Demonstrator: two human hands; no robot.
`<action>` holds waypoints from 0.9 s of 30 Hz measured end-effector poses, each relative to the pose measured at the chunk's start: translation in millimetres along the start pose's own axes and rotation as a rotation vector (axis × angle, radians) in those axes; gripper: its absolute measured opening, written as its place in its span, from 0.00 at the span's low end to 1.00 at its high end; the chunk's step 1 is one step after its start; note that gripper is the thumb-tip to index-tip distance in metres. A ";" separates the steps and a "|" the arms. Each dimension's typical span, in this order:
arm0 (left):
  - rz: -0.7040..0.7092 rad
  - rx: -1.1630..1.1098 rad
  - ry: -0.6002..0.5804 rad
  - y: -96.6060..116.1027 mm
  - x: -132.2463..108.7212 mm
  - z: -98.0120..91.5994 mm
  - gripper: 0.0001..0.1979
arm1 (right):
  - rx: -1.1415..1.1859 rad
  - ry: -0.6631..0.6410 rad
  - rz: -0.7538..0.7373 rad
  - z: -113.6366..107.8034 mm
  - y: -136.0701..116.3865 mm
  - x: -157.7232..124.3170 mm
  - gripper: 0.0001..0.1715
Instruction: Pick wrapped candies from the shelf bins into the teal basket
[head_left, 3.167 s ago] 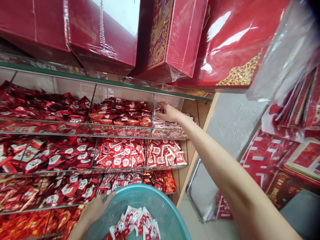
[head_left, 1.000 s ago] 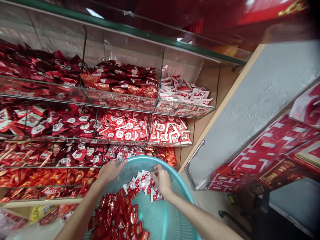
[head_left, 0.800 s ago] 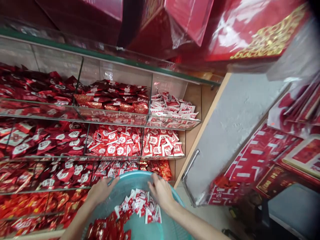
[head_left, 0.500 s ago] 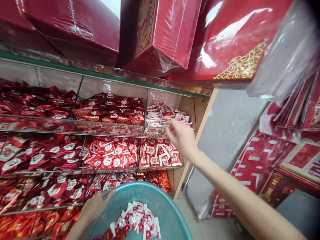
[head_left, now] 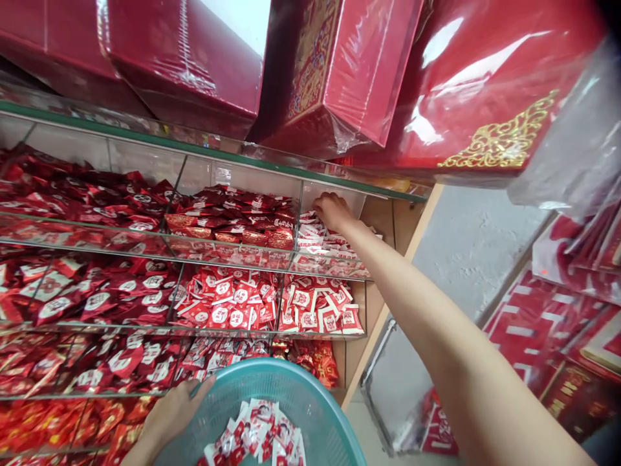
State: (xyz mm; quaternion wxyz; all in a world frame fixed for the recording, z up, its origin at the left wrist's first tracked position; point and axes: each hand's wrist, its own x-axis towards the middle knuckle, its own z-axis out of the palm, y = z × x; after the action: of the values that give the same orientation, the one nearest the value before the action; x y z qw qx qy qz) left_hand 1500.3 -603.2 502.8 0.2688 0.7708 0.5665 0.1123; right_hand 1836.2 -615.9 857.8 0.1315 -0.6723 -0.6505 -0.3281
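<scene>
A teal plastic basket (head_left: 334, 414) is at the bottom of the view, with my left hand (head_left: 177, 411) closed around its left rim. Inside it lies a pile of small red-and-white packets (head_left: 262, 430). My right hand (head_left: 334, 211) reaches into the upper right compartment, on top of the white-and-red packets (head_left: 313, 236) heaped there. Its fingers are bent down into the heap, and their tips are hidden, so I cannot see whether they grip a packet.
Glass shelves (head_left: 233, 150) with dividers hold dark red packets (head_left: 233, 207) and several other kinds. Large plastic-wrapped red boxes (head_left: 359, 77) overhang the top shelf. A wooden side panel (head_left: 412, 249) ends the shelving, beside a grey wall (head_left: 451, 246).
My right hand has moved from in front of the upper right compartment deeper into it, onto the packets. The view has shifted slightly; my left hand still holds the basket.
</scene>
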 end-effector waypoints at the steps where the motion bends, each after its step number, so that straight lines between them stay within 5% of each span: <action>1: -0.008 0.002 0.006 -0.1 -1.7 -1.7 0.32 | 0.000 -0.006 0.016 1.2 1.1 1.5 0.14; 10: -0.015 -0.014 0.010 -1.6 -2.4 -14.1 0.33 | 0.030 0.020 0.032 5.9 7.1 4.0 0.14; 18: -0.008 0.025 -0.003 0.1 5.5 -16.2 0.32 | 0.298 0.252 0.150 7.3 11.5 2.5 0.13; 23: 0.009 0.105 -0.038 6.3 4.2 -20.1 0.32 | 0.490 0.420 0.245 -7.1 12.4 -32.4 0.10; 27: 0.004 0.165 -0.027 10.6 1.1 -22.9 0.32 | 0.535 0.542 0.290 -34.2 0.4 -93.5 0.08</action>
State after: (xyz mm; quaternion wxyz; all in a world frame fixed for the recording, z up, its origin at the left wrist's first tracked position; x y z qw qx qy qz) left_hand 1498.3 -597.8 527.4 0.2117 0.7929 0.5687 0.0555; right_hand 1833.2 -710.3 826.3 0.5136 -0.5881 -0.5532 -0.2906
